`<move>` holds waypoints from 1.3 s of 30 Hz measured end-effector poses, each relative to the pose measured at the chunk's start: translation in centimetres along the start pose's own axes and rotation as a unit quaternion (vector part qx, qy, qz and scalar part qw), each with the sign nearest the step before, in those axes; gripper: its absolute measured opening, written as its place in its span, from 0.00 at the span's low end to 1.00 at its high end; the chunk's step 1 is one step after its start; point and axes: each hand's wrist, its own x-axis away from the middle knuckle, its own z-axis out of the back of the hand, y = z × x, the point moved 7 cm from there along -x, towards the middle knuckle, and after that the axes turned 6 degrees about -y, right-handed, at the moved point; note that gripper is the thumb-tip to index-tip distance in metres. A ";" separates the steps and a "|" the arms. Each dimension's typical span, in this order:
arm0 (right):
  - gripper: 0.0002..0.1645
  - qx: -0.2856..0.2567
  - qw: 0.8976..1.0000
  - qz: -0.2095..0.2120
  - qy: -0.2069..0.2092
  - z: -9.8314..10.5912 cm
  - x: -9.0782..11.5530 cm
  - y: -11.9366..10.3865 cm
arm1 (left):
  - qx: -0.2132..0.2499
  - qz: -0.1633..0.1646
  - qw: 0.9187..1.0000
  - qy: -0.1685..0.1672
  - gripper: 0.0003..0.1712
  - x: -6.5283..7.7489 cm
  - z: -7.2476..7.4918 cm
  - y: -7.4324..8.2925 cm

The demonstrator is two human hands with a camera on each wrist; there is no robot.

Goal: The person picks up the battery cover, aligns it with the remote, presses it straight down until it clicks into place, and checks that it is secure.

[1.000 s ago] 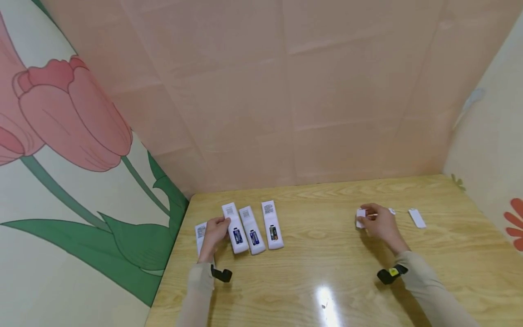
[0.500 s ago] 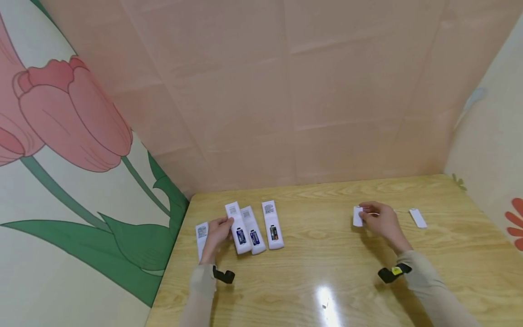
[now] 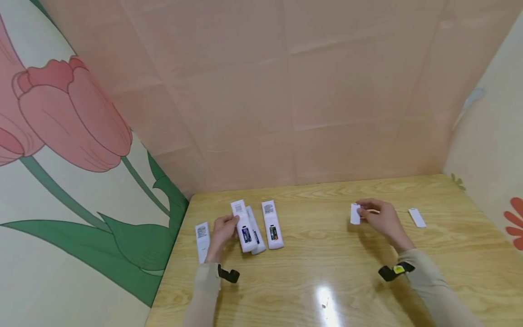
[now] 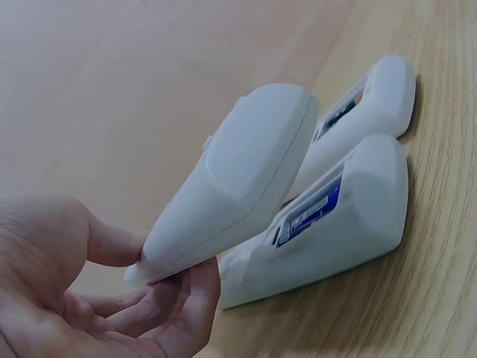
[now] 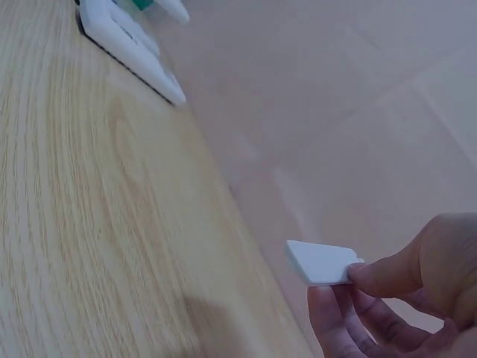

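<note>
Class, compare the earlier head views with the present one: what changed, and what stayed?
The left hand moved right with its held remote, which now covers more of the middle remote in the head view. The right hand shifted slightly left with its held white piece. Neither let go. The leftmost remote, rightmost remote and lying white piece stayed put.

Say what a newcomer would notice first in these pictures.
Probably the large pink tulip on the wall at the head view's left. Then, left of centre, the left hand gripping a white remote with its battery showing, and at right the right hand pinching a small white cover.
</note>
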 end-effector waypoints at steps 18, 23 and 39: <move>0.22 -0.035 0.999 0.008 -0.036 -1.5 0.3 -1.7 | 0.023 -0.027 0.999 -0.029 0.30 0.1 -3.1 1.0; 0.22 -0.044 0.998 0.015 -0.039 -1.8 0.5 -2.4 | 0.019 -0.022 0.999 -0.034 0.30 0.5 -3.5 1.4; 0.22 -0.066 0.997 0.033 -0.036 -3.1 1.5 -5.2 | 0.024 -0.049 0.997 -0.051 0.28 1.4 -5.4 2.7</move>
